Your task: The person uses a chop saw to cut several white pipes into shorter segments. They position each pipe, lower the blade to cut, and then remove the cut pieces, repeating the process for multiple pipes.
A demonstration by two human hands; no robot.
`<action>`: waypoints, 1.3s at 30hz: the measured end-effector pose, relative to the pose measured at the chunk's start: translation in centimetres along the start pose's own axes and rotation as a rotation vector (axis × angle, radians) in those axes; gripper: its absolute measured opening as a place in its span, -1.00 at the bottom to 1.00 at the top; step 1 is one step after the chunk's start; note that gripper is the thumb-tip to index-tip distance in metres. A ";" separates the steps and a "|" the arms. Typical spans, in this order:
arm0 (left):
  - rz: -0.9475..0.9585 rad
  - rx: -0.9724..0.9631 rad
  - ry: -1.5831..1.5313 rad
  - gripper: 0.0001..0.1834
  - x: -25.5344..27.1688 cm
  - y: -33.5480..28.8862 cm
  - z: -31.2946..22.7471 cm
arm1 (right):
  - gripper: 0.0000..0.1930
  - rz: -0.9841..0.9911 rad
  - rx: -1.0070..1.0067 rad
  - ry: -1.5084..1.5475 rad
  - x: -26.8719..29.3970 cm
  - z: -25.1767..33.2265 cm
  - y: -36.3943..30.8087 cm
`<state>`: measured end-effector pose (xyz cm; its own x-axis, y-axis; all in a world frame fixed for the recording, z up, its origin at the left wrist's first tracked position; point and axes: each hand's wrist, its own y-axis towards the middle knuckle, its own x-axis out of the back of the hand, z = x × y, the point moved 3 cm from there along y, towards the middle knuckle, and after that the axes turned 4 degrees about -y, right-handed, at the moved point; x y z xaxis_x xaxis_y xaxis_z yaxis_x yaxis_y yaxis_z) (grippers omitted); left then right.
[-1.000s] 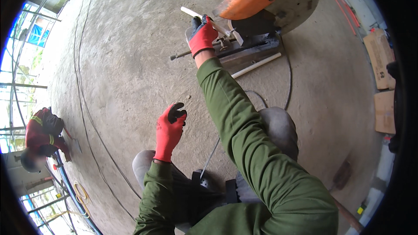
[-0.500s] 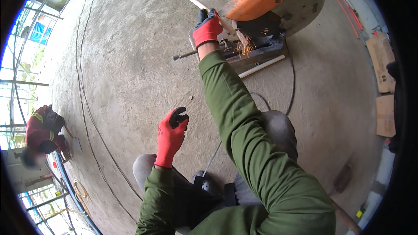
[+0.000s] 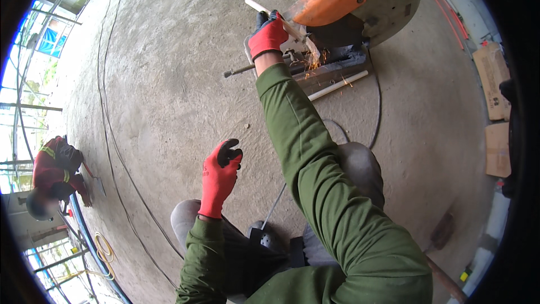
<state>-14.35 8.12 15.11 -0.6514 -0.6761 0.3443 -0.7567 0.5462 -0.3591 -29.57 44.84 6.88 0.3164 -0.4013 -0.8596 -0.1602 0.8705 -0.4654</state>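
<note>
My right hand (image 3: pixel 268 36), in a red glove with black fingertips, reaches far forward with its fingers closed around a pale pipe (image 3: pixel 256 4). The pipe slants down toward an orange cut-off saw (image 3: pixel 322 8) with a large round disc guard. Orange sparks (image 3: pixel 313 59) spray out beneath the saw, just right of this hand. A screw rod (image 3: pixel 239 71) sticks out leftward from the saw's base. Gloved the same way, my left hand (image 3: pixel 220 177) hovers above my left knee, empty, its fingers bent and a gap between thumb and forefinger.
Another pale pipe (image 3: pixel 338 85) lies beside the saw base. A dark cable (image 3: pixel 378 107) curves from the saw toward my knee. Long thin cables (image 3: pixel 107 118) cross the concrete floor. At left a person in red (image 3: pixel 53 163) bends over. Cardboard boxes (image 3: pixel 492 81) stand along the right wall.
The sparks have changed shape, with a few now flying over the pipe on the floor. Both my hands stay almost where they were.
</note>
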 end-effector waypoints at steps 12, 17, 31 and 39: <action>-0.001 0.001 -0.004 -0.60 0.1 -0.2 0.1 | -0.58 -0.162 0.103 -0.286 1.1 0.7 0.2; 0.001 -0.010 -0.005 -0.61 0.2 -0.4 -0.1 | -0.60 -0.184 0.208 -0.286 0.8 1.0 -0.5; 0.008 -0.002 -0.001 -0.61 0.2 -0.4 -0.1 | -0.54 -0.109 0.182 -0.192 1.1 0.4 -0.7; 0.001 -0.009 0.007 -0.60 0.2 -0.3 -0.2 | -0.62 0.006 -0.174 -0.042 0.7 1.2 -4.0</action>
<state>-14.29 7.89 15.45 -0.6524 -0.6721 0.3503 -0.7566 0.5510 -0.3520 -27.58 41.46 8.41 0.3528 -0.3808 -0.8547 -0.3202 0.8092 -0.4926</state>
